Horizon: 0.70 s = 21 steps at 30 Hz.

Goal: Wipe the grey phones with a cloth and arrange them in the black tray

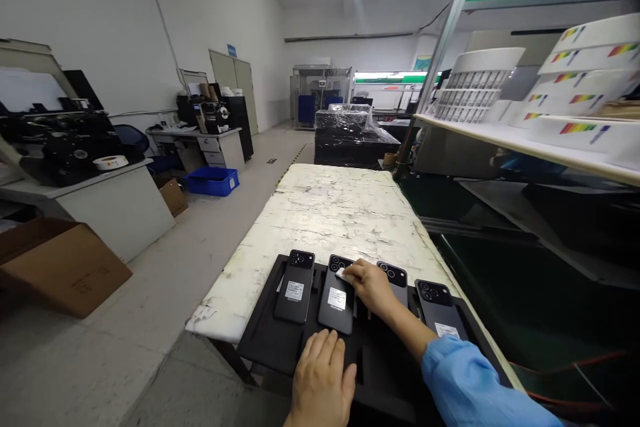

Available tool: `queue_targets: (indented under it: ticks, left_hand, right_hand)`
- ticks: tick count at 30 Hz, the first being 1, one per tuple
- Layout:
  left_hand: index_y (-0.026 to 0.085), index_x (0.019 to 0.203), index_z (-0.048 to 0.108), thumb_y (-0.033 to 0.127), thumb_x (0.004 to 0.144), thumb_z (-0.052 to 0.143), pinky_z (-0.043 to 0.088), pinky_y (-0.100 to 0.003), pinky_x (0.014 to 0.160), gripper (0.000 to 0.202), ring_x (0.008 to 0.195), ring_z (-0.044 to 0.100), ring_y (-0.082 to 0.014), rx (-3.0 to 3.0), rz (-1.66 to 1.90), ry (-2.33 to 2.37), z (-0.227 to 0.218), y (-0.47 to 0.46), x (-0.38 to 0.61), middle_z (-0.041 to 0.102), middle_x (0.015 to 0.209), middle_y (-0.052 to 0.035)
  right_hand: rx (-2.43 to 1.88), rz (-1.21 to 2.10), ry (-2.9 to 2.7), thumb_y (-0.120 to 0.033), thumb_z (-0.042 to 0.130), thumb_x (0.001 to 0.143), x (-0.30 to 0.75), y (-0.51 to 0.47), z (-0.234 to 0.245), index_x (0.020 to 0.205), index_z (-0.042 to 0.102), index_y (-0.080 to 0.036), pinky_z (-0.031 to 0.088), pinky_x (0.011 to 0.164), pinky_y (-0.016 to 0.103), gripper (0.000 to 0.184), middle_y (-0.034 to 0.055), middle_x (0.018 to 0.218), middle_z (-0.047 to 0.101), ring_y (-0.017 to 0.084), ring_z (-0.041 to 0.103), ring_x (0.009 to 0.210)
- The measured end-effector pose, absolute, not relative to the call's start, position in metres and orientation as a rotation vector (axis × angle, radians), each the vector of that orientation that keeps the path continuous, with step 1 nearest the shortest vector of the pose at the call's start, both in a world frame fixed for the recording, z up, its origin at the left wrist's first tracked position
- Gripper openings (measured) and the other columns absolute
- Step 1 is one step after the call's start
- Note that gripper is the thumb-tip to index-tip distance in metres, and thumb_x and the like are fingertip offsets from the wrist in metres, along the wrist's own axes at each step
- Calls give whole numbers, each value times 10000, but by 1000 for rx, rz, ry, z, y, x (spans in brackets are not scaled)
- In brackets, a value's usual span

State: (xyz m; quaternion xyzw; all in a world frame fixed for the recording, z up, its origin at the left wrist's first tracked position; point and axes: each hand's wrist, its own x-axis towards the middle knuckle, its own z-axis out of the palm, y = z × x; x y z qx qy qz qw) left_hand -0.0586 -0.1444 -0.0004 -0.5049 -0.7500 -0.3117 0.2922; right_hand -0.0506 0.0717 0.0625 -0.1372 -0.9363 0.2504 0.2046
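Your bench [345, 213] fills the centre, a black tray [265, 340] on it at lower centre. Your left hand [323, 373] rests, fingers together, just below the tray's second phone [336, 317] from the left; your right hand [373, 287] pinches what seems a white wad [341, 273] beside that phone's cameras [335, 261].

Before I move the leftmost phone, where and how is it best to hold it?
Probably by the leftmost phone's two long edges, from above: it lies camera side up on the black tray, and holding there leaves its white label uncovered.
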Motion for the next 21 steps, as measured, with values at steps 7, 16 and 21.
queue_targets:
  ticks: [7, 16, 21]
  left_hand:
    - [189, 682, 558, 154, 896, 424, 470, -325, 585, 255, 612, 577, -190, -1480, -1100, -1855, -9, -144, -55, 589, 646, -35]
    - [178, 992, 664, 328, 997, 316, 529, -351, 783, 379, 882, 677, -219, -1339, -1038, -1839, -10, -142, -57, 722, 981, -53]
    - [191, 786, 638, 243, 960, 390, 506, -315, 672, 308, 713, 652, -196, -1409, -1029, -1769, -18, -143, -62, 675, 748, -42]
  right_hand:
    - [-128, 801, -2814, -264, 554, 919, -2, 5, 41, 833, 779, -249, 454, 716, 290, 241, 40, 789, 684, 174, 617, 738]
    - [-451, 729, -2628, -164, 523, 880, -83, 47, 66, 940, 772, -180, 459, 792, 333, 257, 107, 955, 694, 224, 635, 853]
    - [-241, 750, -2753, -158, 624, 816, -50, 0, 50, 824, 794, -241, 442, 680, 248, 189, 25, 777, 690, 151, 620, 710]
